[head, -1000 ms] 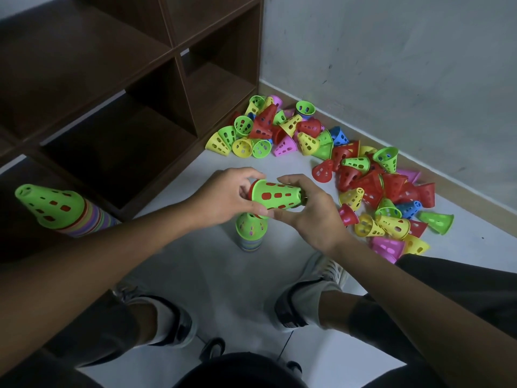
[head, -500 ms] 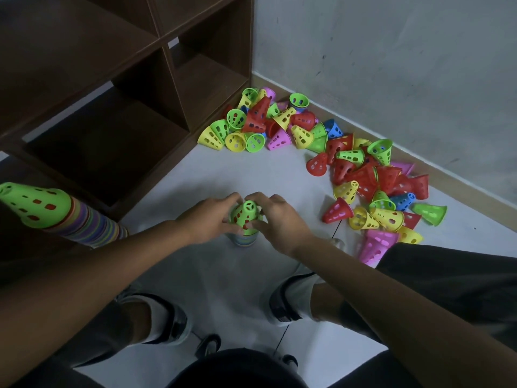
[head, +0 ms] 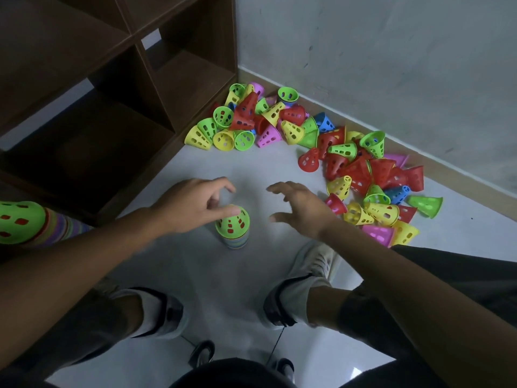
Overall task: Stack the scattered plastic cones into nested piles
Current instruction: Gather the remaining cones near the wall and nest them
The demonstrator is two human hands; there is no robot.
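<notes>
My little pile grows, but lots of cones are left.

My left hand [head: 193, 204] touches the green top cone [head: 233, 221] of the pile [head: 235, 239] on the floor, fingers loose. My right hand [head: 300, 208] is spread wide, holding nothing. Another pile [head: 30, 222] lies by the shelf [head: 117, 88], whose boxes look empty. Loose cones [head: 349, 166] wait by the wall.

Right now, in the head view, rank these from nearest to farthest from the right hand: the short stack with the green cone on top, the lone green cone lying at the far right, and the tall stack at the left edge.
From the right hand:
1. Short stack, just to its left, by the left hand.
2. Lone green cone, off to its right, at the pile's outer edge.
3. Tall stack, at the far left edge beside the shelf.
</notes>
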